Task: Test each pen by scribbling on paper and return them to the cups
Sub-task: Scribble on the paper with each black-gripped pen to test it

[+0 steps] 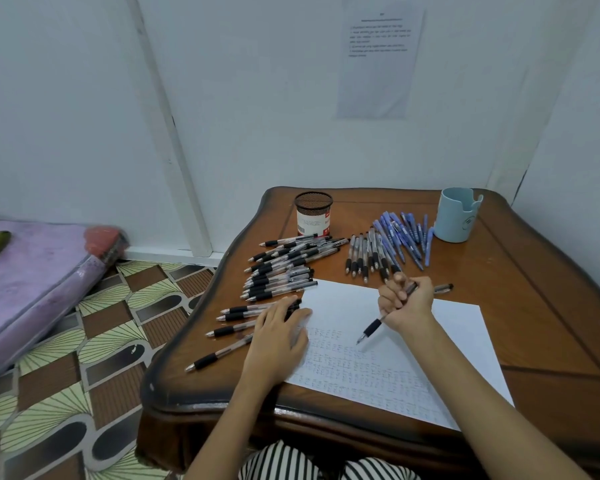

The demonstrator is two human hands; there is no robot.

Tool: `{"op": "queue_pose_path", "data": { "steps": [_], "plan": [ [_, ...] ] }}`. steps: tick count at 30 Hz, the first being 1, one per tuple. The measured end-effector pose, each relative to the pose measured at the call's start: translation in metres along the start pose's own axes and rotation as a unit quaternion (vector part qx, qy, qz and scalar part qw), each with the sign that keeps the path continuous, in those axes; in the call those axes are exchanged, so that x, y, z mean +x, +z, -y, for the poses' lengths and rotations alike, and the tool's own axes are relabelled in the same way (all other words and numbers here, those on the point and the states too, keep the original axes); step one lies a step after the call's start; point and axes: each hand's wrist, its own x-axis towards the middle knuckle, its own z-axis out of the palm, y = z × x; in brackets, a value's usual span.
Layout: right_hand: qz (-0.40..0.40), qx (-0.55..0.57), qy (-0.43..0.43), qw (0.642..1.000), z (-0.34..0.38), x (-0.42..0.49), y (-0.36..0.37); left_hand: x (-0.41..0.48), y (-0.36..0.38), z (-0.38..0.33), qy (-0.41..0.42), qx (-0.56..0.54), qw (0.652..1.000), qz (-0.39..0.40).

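**Pen tip down on the paper**

Loose black pens [284, 268] lie off the left edge of the paper [458, 327]. The left hand [281, 337] lies flat across that edge, fingers straight. A mesh cup [313, 214] stands beyond the paper. The right hand [407, 301], curled in a fist, grips a black-grip pen [371, 330], tip on the paper. A blue cup [458, 214] stands beyond its right half.

The left hand [281, 336] lies flat, palm down, fingers straight. The right hand [407, 301] is curled in a fist, gripping a black pen [373, 329], tip down-left. Both forearms are bare.
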Motion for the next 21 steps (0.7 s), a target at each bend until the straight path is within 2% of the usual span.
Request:
{"op": "queue_pose_path", "data": {
  "steps": [5,9,12,14,16,18,21],
  "plan": [
    [0.023,0.041,-0.001,0.999,-0.008,-0.005,-0.006,0.001,0.0,0.0,-0.006,0.001,1.0,0.007],
    [0.006,0.013,0.004,1.0,-0.005,-0.012,-0.012,0.001,0.0,0.0,-0.006,0.0,1.0,0.007],
    [-0.002,-0.134,-0.001,0.991,-0.005,-0.018,-0.017,0.001,0.0,0.0,-0.004,0.0,1.0,0.008],
    [0.003,-0.247,-0.003,0.969,-0.005,-0.021,-0.019,0.001,0.0,0.0,-0.006,0.0,1.0,0.009],
    [0.045,-0.322,0.004,0.946,-0.005,-0.025,-0.017,0.002,-0.001,0.0,-0.008,-0.001,1.0,0.012],
    [0.087,-0.348,0.001,0.934,-0.01,-0.026,-0.014,0.001,-0.001,0.0,-0.009,-0.001,1.0,0.015],
    [0.086,-0.355,-0.049,0.93,-0.021,-0.023,-0.009,0.001,-0.001,0.0,-0.007,-0.001,1.0,0.012]
  ]
}}
